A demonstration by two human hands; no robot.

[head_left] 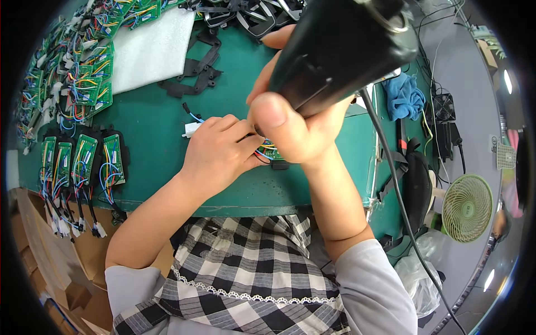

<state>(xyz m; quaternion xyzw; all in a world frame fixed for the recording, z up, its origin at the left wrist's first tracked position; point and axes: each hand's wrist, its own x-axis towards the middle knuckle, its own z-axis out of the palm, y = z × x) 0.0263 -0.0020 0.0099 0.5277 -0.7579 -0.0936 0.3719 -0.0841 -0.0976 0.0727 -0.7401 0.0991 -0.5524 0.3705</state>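
My right hand [298,131] is wrapped round a black electric screwdriver [335,56] with a metal ring at its top end. The tool stands tilted over the table, and its tip is hidden behind my hand. Beneath it lies a small green circuit board [270,149] with coloured wires, partly covered by both hands. A dark edge shows below the board. My left hand [215,148] has its fingers closed at the board's left side, among the wires. A white plug [191,129] sticks out beyond its knuckles.
Wired green boards [92,78] pile up at the far left, with several more in black holders [85,153] nearer. A white foam sheet [153,53] and black plastic brackets [201,67] lie at the back. Rightward are a blue cloth [403,96], a cable [391,162] and a green fan [467,208].
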